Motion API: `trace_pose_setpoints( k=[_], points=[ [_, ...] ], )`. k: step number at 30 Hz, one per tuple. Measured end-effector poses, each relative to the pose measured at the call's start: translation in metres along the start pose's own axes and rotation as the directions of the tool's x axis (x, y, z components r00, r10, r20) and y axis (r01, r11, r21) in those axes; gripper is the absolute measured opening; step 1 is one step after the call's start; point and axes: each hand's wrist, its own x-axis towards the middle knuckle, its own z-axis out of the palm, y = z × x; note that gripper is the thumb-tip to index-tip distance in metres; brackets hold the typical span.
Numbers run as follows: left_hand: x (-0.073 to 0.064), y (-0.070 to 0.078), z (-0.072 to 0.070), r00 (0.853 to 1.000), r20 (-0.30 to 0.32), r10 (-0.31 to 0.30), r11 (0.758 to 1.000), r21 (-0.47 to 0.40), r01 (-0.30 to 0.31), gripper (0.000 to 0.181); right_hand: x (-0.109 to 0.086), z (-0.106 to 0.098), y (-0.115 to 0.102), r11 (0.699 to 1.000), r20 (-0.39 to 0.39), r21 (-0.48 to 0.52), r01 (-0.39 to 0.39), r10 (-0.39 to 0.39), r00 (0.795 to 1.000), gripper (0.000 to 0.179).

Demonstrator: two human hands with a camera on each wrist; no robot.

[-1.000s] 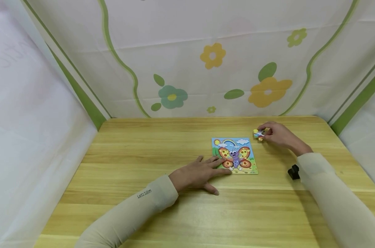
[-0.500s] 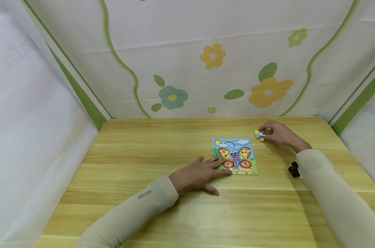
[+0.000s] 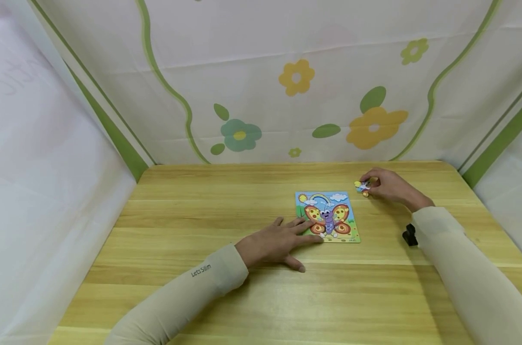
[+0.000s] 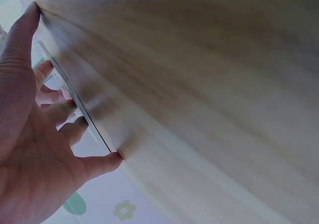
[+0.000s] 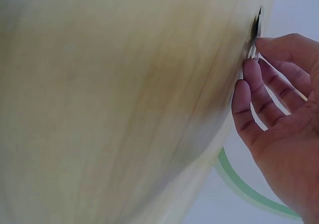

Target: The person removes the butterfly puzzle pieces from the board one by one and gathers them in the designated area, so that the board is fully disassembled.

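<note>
Nearest the viewer, two pale sleeves enter over a wood-grained desk (image 3: 347, 297), the left sleeve (image 3: 187, 287) bearing small dark lettering, the right sleeve (image 3: 463, 268) plain. The left hand (image 3: 275, 242) lies palm down, its grip spread wide and clasping nothing: the thumb tip rests on the desk, and the extended index, middle and ring fingers reach over the left edge of the butterfly puzzle board (image 3: 330, 216), which lies flat; the little finger stands apart, its tip on the desk. Beside the right cuff is a small black object (image 3: 410, 235) of uncertain kind. Farther off, the right hand (image 3: 388, 186) has its grip drawn nearly together, thumb and fingertips pinching a small, brightly printed puzzle piece (image 3: 362, 187) just beyond the board's far right corner and apart from it. The right wrist view shows the piece edge-on as a thin sliver near the desk; whether it touches the surface, or is one layer or several, cannot be told. Behind the desk hangs a white fabric backdrop (image 3: 248, 72) printed with flowers, leaves and wavy green bands.
</note>
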Motion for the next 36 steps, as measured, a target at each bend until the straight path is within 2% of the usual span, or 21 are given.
trace_pose_setpoints(
  k=[11, 36],
  points=[
    [0.0003, -0.0004, -0.0006, 1.0, -0.005, 0.009, 1.0, 0.011, -0.009, 0.082, -0.0018, -0.0018, 0.0016, 0.999, 0.014, 0.024, -0.026, 0.026, 1.0, 0.04],
    [0.0012, -0.0004, -0.0007, 1.0, 0.003, 0.009, 1.0, 0.024, -0.009, 0.082, -0.0011, -0.0004, 0.0015, 0.999, 0.021, 0.028, -0.037, 0.037, 0.999, 0.039]
  ],
)
